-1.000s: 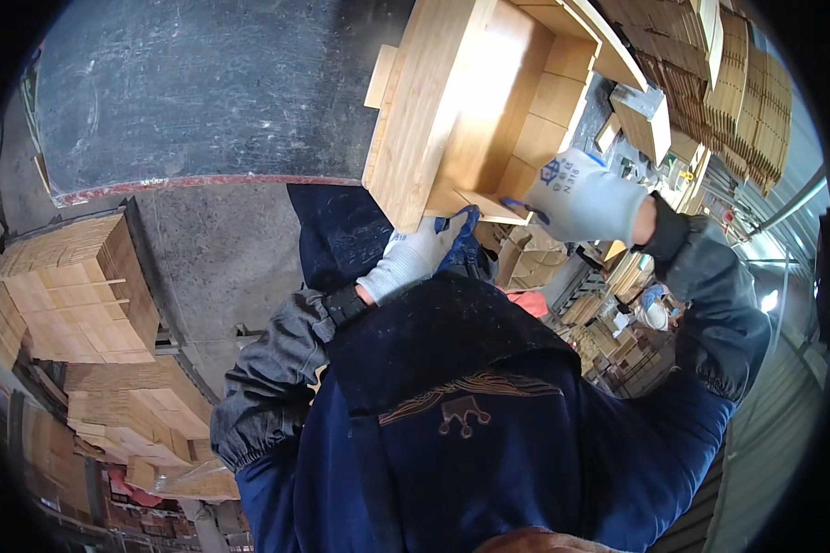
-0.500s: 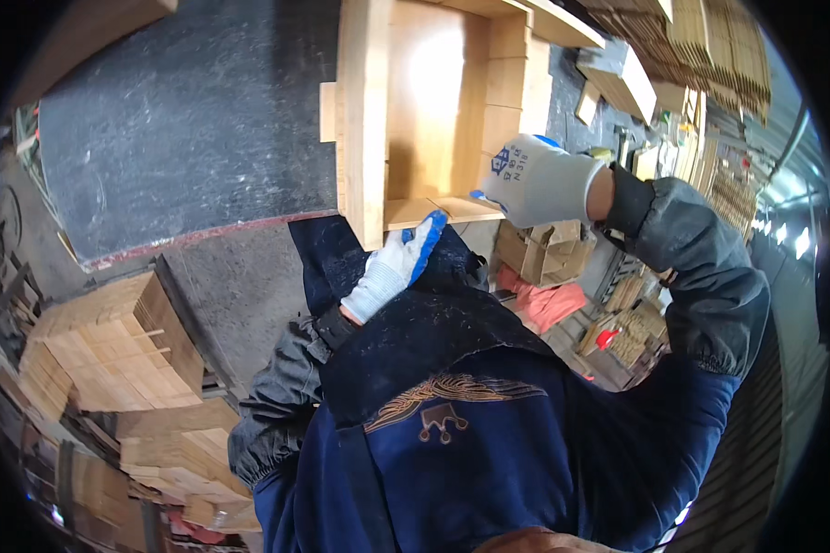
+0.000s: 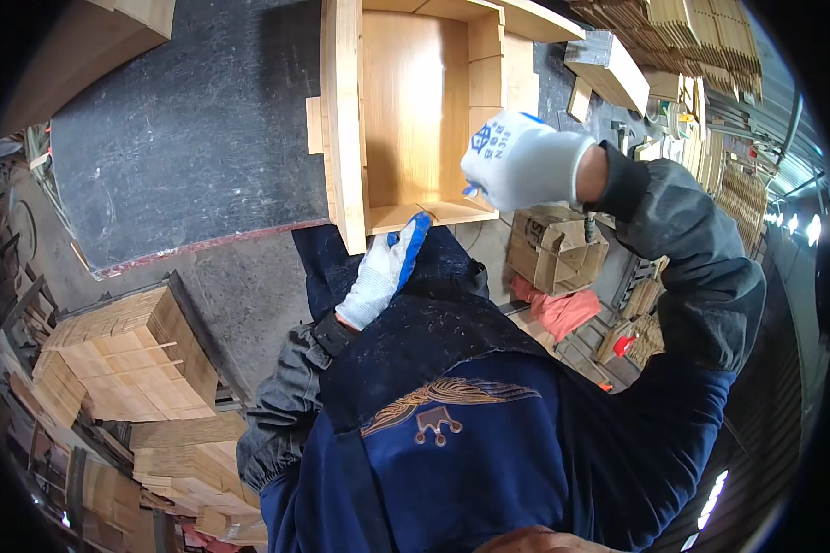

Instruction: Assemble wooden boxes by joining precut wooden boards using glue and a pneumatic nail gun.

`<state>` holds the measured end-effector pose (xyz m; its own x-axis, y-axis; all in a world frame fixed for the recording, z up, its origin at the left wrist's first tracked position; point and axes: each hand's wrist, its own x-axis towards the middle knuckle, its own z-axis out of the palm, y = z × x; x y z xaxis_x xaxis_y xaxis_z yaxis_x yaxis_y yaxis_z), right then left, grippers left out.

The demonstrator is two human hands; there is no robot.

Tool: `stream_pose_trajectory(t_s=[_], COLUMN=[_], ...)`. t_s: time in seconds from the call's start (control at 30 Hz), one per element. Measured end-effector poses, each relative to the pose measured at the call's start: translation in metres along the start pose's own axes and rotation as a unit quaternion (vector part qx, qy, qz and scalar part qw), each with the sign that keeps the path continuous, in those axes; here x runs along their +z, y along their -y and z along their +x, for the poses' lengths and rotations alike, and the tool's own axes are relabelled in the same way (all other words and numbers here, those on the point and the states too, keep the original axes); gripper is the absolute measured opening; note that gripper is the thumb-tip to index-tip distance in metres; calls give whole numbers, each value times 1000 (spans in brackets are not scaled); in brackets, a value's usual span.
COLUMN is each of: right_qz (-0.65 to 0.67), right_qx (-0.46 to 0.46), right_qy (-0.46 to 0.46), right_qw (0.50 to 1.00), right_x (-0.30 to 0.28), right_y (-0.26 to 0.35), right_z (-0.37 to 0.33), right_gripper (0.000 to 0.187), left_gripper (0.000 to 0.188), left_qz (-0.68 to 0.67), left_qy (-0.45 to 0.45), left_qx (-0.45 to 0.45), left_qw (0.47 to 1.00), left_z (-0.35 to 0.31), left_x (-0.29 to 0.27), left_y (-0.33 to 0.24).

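Observation:
An open light-wood box (image 3: pixel 343 120) rests on the dark tabletop in front of me, its near end overhanging the table's edge. My left hand (image 3: pixel 385 269), in a white glove with blue coating, grips the box's near wall, its fingertips at the top rim. My right hand (image 3: pixel 526 164), gloved alike, is closed in a fist above the near right corner of the box. Its fingers are turned away, so what they hold, if anything, is hidden. A thin dark line (image 3: pixel 426 212) crosses the near wall beside my left fingertips.
The dark tabletop (image 3: pixel 184 138) has a reddish edge. Wood pieces and a block (image 3: pixel 609 69) lie right of the box. A cardboard carton (image 3: pixel 555 249) and red cloth (image 3: pixel 561 311) are at lower right. Stacked boards (image 3: pixel 138 355) stand at lower left; more boards (image 3: pixel 687 41) are at upper right.
The whole view has shifted slightly, with box and hands appearing a little further left. My left hand keeps its place on the near wall; my right fist stays above the near right corner.

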<state>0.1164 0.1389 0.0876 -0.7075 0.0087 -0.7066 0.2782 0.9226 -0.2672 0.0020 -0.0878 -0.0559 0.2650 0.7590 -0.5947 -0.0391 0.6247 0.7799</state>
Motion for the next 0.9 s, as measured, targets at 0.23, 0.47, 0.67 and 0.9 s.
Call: stream_pose_trajectory(t_s=[0.23,0.47,0.67,0.9], right_qz=[-14,-39,35,198], right_qx=[-64,-35,39,180], right_qy=[-80,170,230,-85], right_qw=[995,984,972,960], right_x=[33,-11,-54,-45], right_y=[-6,3,-1,-42], right_z=[6,41,27,-105], right_gripper=[18,20,18,22], left_gripper=[44,41,42,38], left_qz=[-122,13,283,-194], left_qy=[-110,-123,-102,-55], left_qx=[22,91,245,43], left_qw=[986,988,922,979], left_z=[14,9,5,-1], left_x=[24,20,6,8], left_y=[51,41,45,21])
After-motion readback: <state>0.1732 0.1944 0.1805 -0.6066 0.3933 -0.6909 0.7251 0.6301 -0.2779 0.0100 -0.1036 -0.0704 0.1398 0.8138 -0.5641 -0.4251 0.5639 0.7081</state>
